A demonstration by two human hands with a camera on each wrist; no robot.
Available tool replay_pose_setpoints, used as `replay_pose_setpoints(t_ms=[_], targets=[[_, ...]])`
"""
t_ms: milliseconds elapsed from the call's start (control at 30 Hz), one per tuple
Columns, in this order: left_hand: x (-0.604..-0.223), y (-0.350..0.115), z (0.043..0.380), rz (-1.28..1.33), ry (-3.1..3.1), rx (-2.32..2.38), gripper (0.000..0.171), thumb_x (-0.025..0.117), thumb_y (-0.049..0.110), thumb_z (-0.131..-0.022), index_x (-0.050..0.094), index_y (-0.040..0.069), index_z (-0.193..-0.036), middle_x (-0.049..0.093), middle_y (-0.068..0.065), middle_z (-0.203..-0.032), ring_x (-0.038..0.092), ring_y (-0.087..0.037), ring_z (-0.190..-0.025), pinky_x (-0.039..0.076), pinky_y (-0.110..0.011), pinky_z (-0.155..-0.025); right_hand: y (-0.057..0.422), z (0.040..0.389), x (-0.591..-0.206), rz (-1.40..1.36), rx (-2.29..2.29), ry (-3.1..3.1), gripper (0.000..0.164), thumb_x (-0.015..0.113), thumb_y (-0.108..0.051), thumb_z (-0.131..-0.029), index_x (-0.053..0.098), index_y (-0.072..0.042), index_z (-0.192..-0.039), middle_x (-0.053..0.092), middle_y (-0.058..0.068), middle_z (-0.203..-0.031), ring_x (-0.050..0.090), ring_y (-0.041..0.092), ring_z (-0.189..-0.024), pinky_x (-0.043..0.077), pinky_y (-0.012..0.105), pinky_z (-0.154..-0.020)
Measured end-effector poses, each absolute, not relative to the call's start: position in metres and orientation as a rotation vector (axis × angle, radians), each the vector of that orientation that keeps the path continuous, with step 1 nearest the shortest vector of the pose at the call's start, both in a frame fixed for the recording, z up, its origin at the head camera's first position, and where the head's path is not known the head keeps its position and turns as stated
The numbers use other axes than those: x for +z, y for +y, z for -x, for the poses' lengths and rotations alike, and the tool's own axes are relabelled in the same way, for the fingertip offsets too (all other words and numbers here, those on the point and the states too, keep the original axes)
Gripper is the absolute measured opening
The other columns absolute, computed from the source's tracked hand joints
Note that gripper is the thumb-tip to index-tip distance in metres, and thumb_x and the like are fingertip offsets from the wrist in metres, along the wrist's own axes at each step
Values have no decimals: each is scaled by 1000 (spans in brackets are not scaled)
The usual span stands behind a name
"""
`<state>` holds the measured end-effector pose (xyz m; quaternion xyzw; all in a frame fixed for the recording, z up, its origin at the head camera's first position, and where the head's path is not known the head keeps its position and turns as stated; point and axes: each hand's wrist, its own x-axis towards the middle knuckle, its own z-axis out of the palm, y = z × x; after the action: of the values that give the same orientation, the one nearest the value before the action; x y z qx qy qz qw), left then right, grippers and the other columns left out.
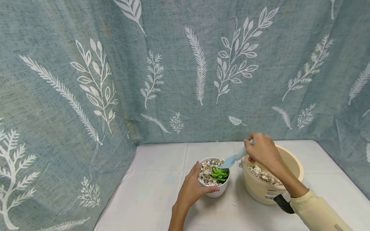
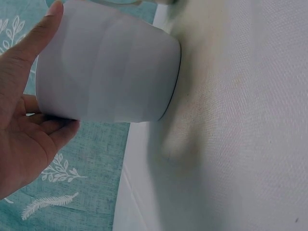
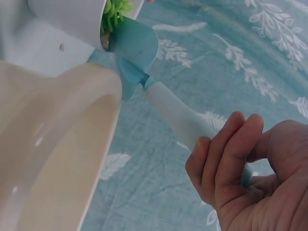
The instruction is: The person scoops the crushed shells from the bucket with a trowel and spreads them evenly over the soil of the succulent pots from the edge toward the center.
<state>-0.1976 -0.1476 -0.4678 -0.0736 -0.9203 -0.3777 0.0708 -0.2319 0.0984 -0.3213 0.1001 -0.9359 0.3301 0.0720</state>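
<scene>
A white pot (image 1: 215, 192) full of small stones stands on the table, with a green succulent (image 1: 219, 174) at its right side. My left hand (image 1: 190, 189) holds the pot by its rim from the left, thumb in front and fingers behind; the pot's plain side (image 2: 106, 62) fills the left wrist view. My right hand (image 3: 250, 178) grips the pale handle (image 3: 178, 115) of a small blue trowel (image 1: 229, 162). The trowel's blade tilts down over the pot's right rim, by the succulent. Whether stones lie on the blade is hard to tell.
A cream bucket (image 1: 257, 194) with stones (image 1: 266, 175) inside stands right of the pot, under my right forearm. Its black handle grip (image 1: 283, 203) hangs at the front. A small stone (image 1: 234, 204) lies on the white tablecloth (image 1: 162, 179). A patterned teal curtain (image 1: 173, 80) closes off the back.
</scene>
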Motion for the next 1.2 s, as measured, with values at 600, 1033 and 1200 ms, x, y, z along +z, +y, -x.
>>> replay_pose_setpoints(t_ms=[600,1033,1200], targets=[[-468,-146,197,203,-2763,-1143,127,69,75,-49,20,12,-147,28,-9,-147,33,-27,-131,35,-43,-102,99,233,-297,-310,920,-2878,34,39,-19,-91,57,6,-105,60,2,-52,57,14,-41,46,31,-45],[-472,-145,199,197,-2769,-1136,123,70,73,-50,21,15,-147,29,-6,-147,35,-29,-129,37,-44,-100,144,219,-284,-194,1007,-2804,37,39,-31,-96,54,-1,-112,60,5,-52,57,20,-45,46,33,-41],[-472,-146,200,199,-2765,-1137,123,70,73,-51,21,16,-147,29,-5,-148,35,-28,-130,37,-45,-100,178,212,-277,-95,956,-2735,40,40,-36,-96,53,-1,-111,60,5,-54,56,21,-45,43,34,-38]])
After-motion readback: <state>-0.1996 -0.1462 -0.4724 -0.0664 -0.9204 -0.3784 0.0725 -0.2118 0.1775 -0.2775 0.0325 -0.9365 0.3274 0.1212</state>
